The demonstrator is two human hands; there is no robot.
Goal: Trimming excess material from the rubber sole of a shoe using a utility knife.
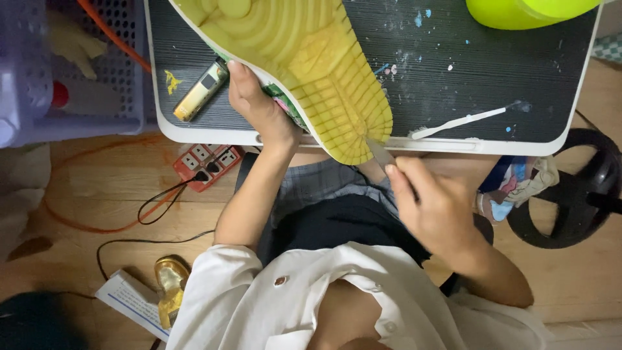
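Soft, even indoor light fills the view, bright enough that colours read clearly, with no single strong source showing. The yellow sole (311, 71) is vivid and its tread grooves stay sharp. The dark tabletop (479, 71) shows a faint sheen along its grain but no harsh glare. Shadows are weak: a soft one lies under the left hand (259, 107) and beneath the table's white rim. The right hand (434, 207) is slightly soft, and the blade (379, 154) it holds is smeared. The white shirt (272, 298) near the bottom is close to the lens and out of focus. Corners darken mildly, and edges curve a little.
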